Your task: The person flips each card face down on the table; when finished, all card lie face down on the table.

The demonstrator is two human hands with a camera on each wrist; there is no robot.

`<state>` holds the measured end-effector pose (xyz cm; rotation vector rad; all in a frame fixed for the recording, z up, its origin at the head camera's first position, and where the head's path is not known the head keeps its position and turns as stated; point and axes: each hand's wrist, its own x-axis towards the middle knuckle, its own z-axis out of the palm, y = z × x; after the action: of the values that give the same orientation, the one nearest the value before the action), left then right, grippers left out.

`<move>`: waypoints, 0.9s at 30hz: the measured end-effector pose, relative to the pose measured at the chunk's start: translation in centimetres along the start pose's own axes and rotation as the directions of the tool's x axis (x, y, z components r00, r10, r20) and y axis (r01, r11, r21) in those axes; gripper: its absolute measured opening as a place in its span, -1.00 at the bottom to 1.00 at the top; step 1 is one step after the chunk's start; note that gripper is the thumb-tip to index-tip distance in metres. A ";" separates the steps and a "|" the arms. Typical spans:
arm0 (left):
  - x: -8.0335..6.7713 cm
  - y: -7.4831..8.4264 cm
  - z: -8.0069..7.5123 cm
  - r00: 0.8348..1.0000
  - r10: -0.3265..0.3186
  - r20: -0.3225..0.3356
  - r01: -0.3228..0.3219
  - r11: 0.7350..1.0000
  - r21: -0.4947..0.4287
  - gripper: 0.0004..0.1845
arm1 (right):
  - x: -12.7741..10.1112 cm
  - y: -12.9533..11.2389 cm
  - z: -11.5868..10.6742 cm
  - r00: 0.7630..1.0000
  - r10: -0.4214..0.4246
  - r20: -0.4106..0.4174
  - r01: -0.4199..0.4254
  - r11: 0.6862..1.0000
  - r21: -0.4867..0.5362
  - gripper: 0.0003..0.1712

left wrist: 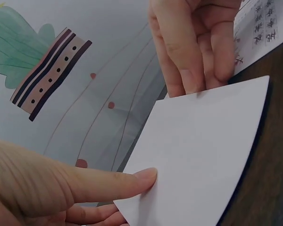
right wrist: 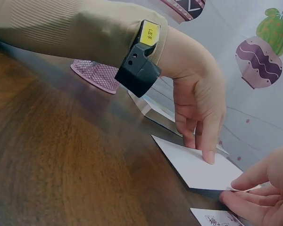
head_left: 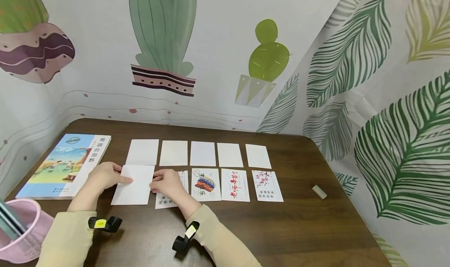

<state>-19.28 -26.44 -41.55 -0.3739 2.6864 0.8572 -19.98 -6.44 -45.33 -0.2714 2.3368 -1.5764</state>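
A blank white card (head_left: 135, 189) is at the left end of the front row, tilted a little off the tabletop in the right wrist view. My left hand (head_left: 104, 176) grips its left edge, thumb (left wrist: 139, 181) flat on the white face and fingers partly hidden underneath. At the opposite edge, my right hand (right wrist: 269, 188) pinches the card between thumb and fingers. Just under my right hand lies a printed card (head_left: 164, 202), partly covered by it. Further right in that row are a card with a colourful drawing (head_left: 205, 185), one with red writing (head_left: 234, 186) and one with pink blossoms (head_left: 267, 186).
Behind runs a row of several blank white cards (head_left: 174, 153). A book (head_left: 66, 161) with a blue illustrated cover lies at the left, a pink mesh pen holder (head_left: 29, 239) in front of it. A small eraser-like block (head_left: 319, 192) sits towards the table's right edge.
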 end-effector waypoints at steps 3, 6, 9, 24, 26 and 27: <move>0.2 -0.2 0.1 1.000 -0.004 0.000 0.004 1.000 -0.003 -0.25 | 0.0 0.0 0.0 1.000 0.011 -0.006 -0.011 1.000 0.001 -0.64; 0.3 -0.3 0.2 1.000 -0.002 0.001 0.002 1.000 -0.001 -0.27 | 0.0 -0.2 -0.2 1.000 0.019 -0.015 -0.018 1.000 0.016 -0.64; 0.3 -0.4 0.2 1.000 0.004 -0.002 -0.004 1.000 0.003 -0.28 | 0.0 -0.3 -0.3 1.000 0.022 -0.022 -0.022 1.000 0.022 -0.65; 0.2 -0.3 0.2 1.000 0.009 -0.020 -0.008 0.999 0.045 -0.24 | 0.3 -0.7 -2.3 1.000 -0.003 0.005 0.003 1.000 0.003 -0.72; 0.2 -0.2 0.1 0.999 0.011 -0.036 -0.010 0.999 0.032 -0.26 | 0.4 -0.7 -3.0 1.000 -0.005 0.012 0.005 1.000 -0.024 -0.72; 0.1 -0.1 0.1 0.999 0.013 -0.042 -0.012 1.000 0.022 -0.27 | 0.4 -0.7 -3.4 1.000 -0.003 0.014 0.003 0.999 -0.035 -0.71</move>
<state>-19.36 -26.45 -41.73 -0.3751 2.7371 0.8320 -21.55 -3.87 -43.50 -0.2933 2.3565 -1.5306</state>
